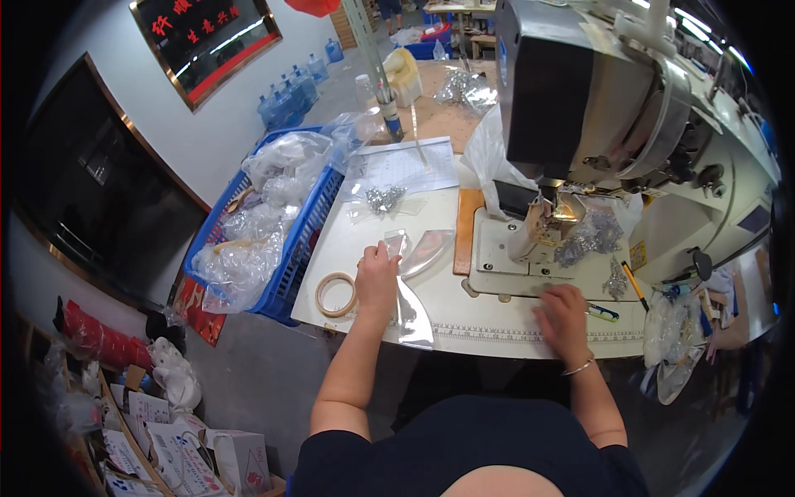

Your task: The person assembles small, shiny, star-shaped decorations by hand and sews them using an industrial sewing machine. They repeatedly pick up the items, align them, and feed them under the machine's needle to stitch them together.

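Observation:
My left hand [379, 280] is at the left part of the white sewing table. Its fingers are closed at the edge of a curved clear plastic piece [412, 311], which lies flat and reaches the table's front edge. A second clear plastic piece [429, 251] curves off to the right of it. A roll of tape [335, 295] lies just left of my left wrist. My right hand [563, 321] is over the front of the table, slightly blurred, its fingers loosely apart with nothing seen in them. Behind it stands the sewing machine [542, 236] with its metal bed plate [495, 267].
A blue basket [286, 269] of plastic bags stands at the left. Paper sheets [431, 157] and a small silvery heap [385, 199] lie behind my left hand. Right of the needle area are silvery pieces [592, 238], an orange pen [633, 282] and a small cutter [603, 312].

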{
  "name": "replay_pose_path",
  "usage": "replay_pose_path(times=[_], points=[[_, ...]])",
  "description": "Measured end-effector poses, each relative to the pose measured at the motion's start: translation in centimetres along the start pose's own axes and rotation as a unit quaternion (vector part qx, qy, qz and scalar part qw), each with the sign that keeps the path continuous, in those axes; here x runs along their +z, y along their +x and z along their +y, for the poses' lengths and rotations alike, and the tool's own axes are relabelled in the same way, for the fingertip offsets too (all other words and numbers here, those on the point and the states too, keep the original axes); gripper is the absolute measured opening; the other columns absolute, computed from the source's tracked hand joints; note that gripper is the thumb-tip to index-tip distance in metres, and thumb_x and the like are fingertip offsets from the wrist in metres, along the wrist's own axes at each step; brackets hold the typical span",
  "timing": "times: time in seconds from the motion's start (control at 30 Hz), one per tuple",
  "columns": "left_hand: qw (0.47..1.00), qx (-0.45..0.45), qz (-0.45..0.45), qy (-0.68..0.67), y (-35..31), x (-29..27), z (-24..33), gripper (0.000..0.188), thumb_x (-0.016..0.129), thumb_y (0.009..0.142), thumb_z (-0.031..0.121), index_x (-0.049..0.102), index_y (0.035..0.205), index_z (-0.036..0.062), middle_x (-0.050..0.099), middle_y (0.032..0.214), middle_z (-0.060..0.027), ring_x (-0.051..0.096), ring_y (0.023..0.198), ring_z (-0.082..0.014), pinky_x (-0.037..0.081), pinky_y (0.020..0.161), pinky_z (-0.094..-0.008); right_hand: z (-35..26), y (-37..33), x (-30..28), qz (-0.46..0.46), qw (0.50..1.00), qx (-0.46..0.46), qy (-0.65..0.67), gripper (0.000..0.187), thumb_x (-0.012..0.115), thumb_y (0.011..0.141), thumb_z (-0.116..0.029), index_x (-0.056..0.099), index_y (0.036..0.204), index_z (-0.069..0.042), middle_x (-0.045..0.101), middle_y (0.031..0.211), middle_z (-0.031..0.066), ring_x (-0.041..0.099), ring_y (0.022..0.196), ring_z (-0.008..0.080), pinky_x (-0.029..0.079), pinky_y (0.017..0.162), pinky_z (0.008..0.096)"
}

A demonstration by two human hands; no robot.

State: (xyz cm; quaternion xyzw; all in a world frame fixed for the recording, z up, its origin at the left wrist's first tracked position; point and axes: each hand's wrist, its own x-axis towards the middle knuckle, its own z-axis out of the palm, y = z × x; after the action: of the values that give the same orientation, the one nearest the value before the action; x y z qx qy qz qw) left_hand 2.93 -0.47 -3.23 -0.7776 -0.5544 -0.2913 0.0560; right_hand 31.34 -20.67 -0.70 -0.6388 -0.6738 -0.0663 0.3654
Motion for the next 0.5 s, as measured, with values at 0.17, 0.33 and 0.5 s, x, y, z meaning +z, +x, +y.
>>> replay_pose_path(times=[0.17, 0.33, 0.5], points=[[0.998, 0.019, 0.043, 0.029, -0.8, -0.1, -0.4, 0.038, 0.066, 0.079, 0.020, 0.057, 0.111, 0.0036, 0.055, 0.095, -0.0087, 0.058, 0.085, -0.0270, 0.050, 0.071, -0.0340, -3.7, 6.2, 5.6, -0.071, 0.986, -0.076, 0.128, 0.027, 0.069, 0.071, -0.010, 0.061, 0.096, -0.004, 0.058, 0.093, 0.0113, 0.052, 0.089, 0.0290, 0.044, 0.079, 0.0378], [1.000, -0.008, 0.014, -0.018, -0.4, 0.0, 0.0, 0.034, 0.065, 0.079, 0.018, 0.060, 0.108, 0.0009, 0.057, 0.092, -0.0108, 0.059, 0.080, -0.0285, 0.049, 0.069, -0.0365, -7.0, 14.6, 16.3, -0.080, 0.982, -0.076, 0.156, 0.031, 0.065, 0.076, -0.012, 0.060, 0.105, -0.003, 0.057, 0.101, 0.0156, 0.054, 0.095, 0.0320, 0.045, 0.081, 0.0385], [0.999, -0.031, 0.019, -0.039, -0.7, 0.2, -0.4, 0.032, 0.066, 0.078, 0.021, 0.063, 0.106, 0.0047, 0.058, 0.092, -0.0106, 0.060, 0.077, -0.0294, 0.050, 0.068, -0.0373, -8.7, 17.0, 20.1, -0.223, 0.973, 0.009, 0.055, 0.026, 0.068, 0.074, -0.023, 0.063, 0.092, -0.005, 0.058, 0.098, 0.0131, 0.056, 0.094, 0.0286, 0.045, 0.081, 0.0402]])
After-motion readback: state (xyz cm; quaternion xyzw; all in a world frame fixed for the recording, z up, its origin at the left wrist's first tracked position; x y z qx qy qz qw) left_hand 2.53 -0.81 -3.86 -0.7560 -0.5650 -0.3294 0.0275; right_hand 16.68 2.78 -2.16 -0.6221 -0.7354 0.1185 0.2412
